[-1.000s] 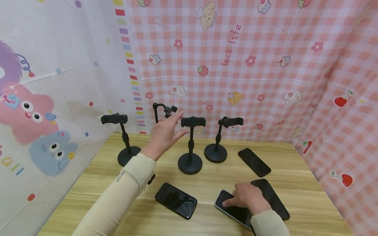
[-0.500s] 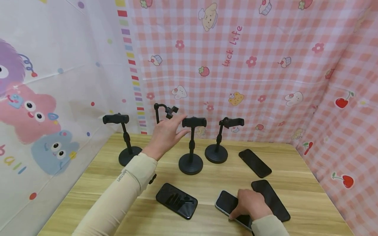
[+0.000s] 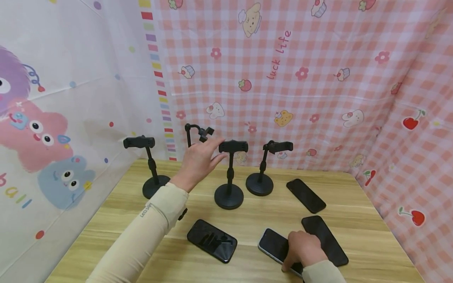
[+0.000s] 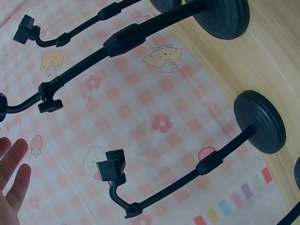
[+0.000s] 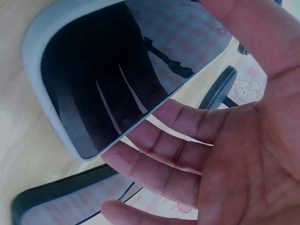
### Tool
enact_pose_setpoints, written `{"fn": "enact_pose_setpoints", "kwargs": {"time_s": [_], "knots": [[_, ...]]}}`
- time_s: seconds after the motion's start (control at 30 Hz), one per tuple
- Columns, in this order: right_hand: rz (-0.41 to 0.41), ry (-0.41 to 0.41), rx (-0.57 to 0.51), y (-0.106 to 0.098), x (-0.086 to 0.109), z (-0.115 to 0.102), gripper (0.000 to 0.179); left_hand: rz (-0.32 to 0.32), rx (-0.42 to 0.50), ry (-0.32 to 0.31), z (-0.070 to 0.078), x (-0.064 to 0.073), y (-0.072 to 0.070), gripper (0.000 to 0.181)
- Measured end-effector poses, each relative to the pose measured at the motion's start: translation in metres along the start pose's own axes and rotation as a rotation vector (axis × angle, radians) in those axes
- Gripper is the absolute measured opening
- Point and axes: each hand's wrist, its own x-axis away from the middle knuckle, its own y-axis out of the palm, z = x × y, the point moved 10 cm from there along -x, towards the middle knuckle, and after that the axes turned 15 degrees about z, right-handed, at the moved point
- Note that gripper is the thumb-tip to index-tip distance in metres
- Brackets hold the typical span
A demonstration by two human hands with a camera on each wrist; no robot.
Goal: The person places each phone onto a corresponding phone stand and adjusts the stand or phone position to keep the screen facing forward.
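Observation:
My right hand (image 3: 305,247) grips a black-screened smartphone (image 3: 273,243) in a pale case, which lies at the front right of the table. Thumb and fingers (image 5: 154,168) take it by its two long edges, as the right wrist view shows. My left hand (image 3: 197,165) is raised beside the clamp of the middle black phone stand (image 3: 229,196), thumb and fingers spread around nothing. In the left wrist view, its fingers (image 4: 18,187) come in at the left edge, below the stand's head. That clamp holds no phone.
Phone stands rise at the left (image 3: 155,186), the back right (image 3: 259,184) and behind my left hand (image 3: 188,135). Black phones lie at the front middle (image 3: 212,240), right (image 3: 325,240) and back right (image 3: 306,195). Patterned cloths (image 3: 318,98) enclose the wooden table (image 3: 262,216).
My right hand has slid along the phone toward its near end, and the thumb has gone from the screen to the near long edge. My left hand has stayed by the middle stand.

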Motion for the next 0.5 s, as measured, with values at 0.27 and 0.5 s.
{"fn": "enact_pose_setpoints", "kwargs": {"time_s": [0.27, 0.5], "knots": [[0.025, -0.002, -0.023, -0.0018, 0.0031, -0.0002, 0.065, -0.003, -0.037, 0.000, 0.0012, 0.0000, 0.0004, 0.043], [0.033, -0.005, -0.051, 0.0002, 0.0012, -0.0011, 0.059, 0.043, -0.078, 0.015, 0.0049, -0.0009, -0.0008, 0.043]]}}
